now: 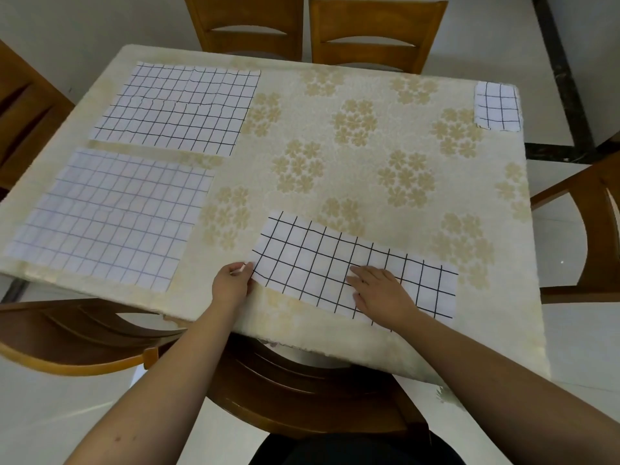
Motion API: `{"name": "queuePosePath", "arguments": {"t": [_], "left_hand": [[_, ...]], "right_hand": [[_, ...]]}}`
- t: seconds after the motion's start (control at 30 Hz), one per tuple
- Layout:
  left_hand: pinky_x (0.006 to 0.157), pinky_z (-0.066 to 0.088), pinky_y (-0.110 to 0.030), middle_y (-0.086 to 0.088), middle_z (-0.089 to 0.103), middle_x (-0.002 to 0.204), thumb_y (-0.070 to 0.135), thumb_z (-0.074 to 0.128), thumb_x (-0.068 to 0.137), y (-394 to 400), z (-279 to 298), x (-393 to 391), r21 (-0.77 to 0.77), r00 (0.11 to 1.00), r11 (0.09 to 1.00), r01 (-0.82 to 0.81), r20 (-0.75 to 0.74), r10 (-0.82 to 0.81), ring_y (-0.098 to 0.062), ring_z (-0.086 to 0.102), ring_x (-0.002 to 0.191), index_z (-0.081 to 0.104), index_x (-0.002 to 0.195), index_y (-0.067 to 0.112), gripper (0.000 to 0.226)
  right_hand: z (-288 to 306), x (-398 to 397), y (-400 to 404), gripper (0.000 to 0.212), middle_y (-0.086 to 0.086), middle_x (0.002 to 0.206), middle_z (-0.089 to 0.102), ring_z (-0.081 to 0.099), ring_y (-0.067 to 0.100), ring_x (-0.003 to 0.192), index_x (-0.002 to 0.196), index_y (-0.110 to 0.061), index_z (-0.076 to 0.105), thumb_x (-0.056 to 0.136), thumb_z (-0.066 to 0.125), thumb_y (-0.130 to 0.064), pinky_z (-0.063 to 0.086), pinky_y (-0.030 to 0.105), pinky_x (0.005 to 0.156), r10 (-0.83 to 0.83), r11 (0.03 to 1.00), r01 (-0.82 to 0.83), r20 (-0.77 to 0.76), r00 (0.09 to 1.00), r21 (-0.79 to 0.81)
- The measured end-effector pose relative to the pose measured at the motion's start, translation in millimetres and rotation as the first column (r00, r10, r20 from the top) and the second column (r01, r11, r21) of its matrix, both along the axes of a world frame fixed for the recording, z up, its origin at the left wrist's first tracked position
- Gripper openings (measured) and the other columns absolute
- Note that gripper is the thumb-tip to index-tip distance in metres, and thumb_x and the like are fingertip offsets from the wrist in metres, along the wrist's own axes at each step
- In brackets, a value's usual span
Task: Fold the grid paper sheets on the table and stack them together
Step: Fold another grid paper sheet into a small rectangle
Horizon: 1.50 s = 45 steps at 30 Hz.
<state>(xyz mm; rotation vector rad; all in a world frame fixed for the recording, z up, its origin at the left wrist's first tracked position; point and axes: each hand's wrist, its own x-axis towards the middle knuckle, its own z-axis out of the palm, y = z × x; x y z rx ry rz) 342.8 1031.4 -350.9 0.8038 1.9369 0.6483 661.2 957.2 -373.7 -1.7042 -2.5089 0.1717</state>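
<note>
Head view of a table covered by a cream cloth with a tan flower pattern (335, 95). A long white paper strip ruled with a bold black grid (318, 260), a sheet folded in half, lies flat on the cloth at the table's near edge. The left hand (232, 280) pinches the strip's left end between thumb and curled fingers. The right hand (380, 292) lies flat on the strip's middle, fingers straight and pressing down, grasping nothing. Two unfolded white grid sheets lie on the table's left side: one with dark lines (181, 107) toward the far left corner, one with pale lines (107, 216) toward the near left corner, just apart from each other. A small stack of folded grid paper (497, 105) sits at the table's far right corner. Brown wooden chairs (375, 31) stand around the table.
</note>
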Motion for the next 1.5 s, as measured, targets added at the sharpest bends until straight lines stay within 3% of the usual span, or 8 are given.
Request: {"name": "queuePosePath", "arguments": {"t": [0.4,0.6,0.73,0.9,1.0,1.23,1.37,1.5], "left_hand": [[0.074,0.05,-0.033,0.011,0.039,0.052,0.015,0.063,0.093,-4.0,60.8,30.3,0.227,0.938,0.962,0.152,0.274,-0.213,-0.007,0.051,0.056,0.058,0.074,0.017,0.019],[0.077,0.047,-0.031,0.004,0.046,0.06,0.02,0.067,0.09,-6.4,91.9,60.7,0.348,0.862,0.856,0.382,0.2,-0.466,-0.016,0.059,0.066,0.066,0.086,0.022,0.005],[0.064,0.039,-0.026,0.003,0.051,0.065,0.019,0.07,0.088,-13.4,100.7,89.8,0.383,0.765,0.733,0.562,0.095,-0.637,-0.013,0.053,0.063,0.067,0.077,0.035,0.019],[0.063,0.043,-0.016,0.007,0.058,0.076,0.025,0.071,0.086,-30.1,103.8,130.7,0.382,0.587,0.504,0.775,-0.138,-0.798,-0.007,0.056,0.064,0.063,0.091,0.029,0.01],[0.064,0.043,-0.012,0.011,0.058,0.077,0.024,0.069,0.088,-42.3,106.1,155.1,0.383,0.473,0.379,0.842,-0.191,-0.86,-0.004,0.057,0.066,0.063,0.095,0.027,0.01],[0.077,0.052,-0.031,0.005,0.064,0.097,0.029,0.063,0.092,-61.7,95.3,195.7,0.328,0.255,0.143,0.934,-0.33,-0.909,-0.01,0.059,0.077,0.066,0.105,0.015,0.02],[0.082,0.052,-0.031,0.005,0.061,0.106,0.039,0.055,0.095,-69.6,87.8,206.4,0.303,0.164,0.063,0.951,-0.322,-0.932,-0.008,0.06,0.09,0.062,0.113,0.022,0.026],[0.084,0.045,-0.022,0.006,0.055,0.12,0.037,0.047,0.1,-71.1,73.2,196.4,0.346,0.214,0.092,0.934,-0.334,-0.918,-0.004,0.053,0.105,0.055,0.127,0.022,0.033]], "right_hand": [[6.3,-6.1,-8.9,0.049,0.007,0.13,0.061,0.057,0.025,0.121,0.12,-0.015,0.066,0.088,0.036,-0.036,0.045,0.044,0.099,-0.051,0.998,0.054,0.063,0.997,-0.04],[12.8,-5.5,-16.4,0.052,0.01,0.13,0.06,0.057,0.029,0.12,0.124,-0.009,0.062,0.093,0.035,-0.041,0.046,0.049,0.099,-0.265,0.96,0.238,-0.213,0.94,-0.145],[47.2,-4.1,-16.3,0.047,0.006,0.118,0.065,0.059,0.021,0.108,0.117,-0.012,0.065,0.1,0.034,-0.044,0.044,0.029,0.09,-0.598,0.797,0.408,-0.488,0.636,-0.445],[85.3,5.7,-1.4,0.049,0.004,0.092,0.073,0.069,0.018,0.079,0.103,-0.011,0.069,0.101,0.036,-0.047,0.049,0.032,0.074,-0.835,0.506,0.354,-0.55,-0.03,-0.787],[109.5,21.4,0.6,0.059,0.004,0.082,0.073,0.071,0.019,0.073,0.097,-0.009,0.067,0.095,0.039,-0.061,0.054,0.036,0.074,-0.86,0.421,0.292,-0.48,-0.173,-0.859],[122.3,59.7,-21.5,0.026,0.007,0.067,0.058,0.064,0.009,0.052,0.075,-0.004,0.06,0.088,0.068,-0.025,0.052,0.031,0.064,-0.899,0.411,0.407,-0.437,0.032,-0.815],[109.6,74.8,-30.3,0.042,0.002,0.054,0.033,0.041,0.015,0.047,0.057,-0.015,0.036,0.086,0.067,-0.018,0.042,0.028,0.051,-0.89,0.444,0.555,-0.418,0.182,-0.704],[99.9,87.6,-35.0,0.049,0.001,0.055,0.025,0.032,0.02,0.052,0.057,-0.018,0.026,0.088,0.064,-0.025,0.024,0.031,0.056,-0.878,0.478,0.649,-0.328,0.348,-0.592]]}}
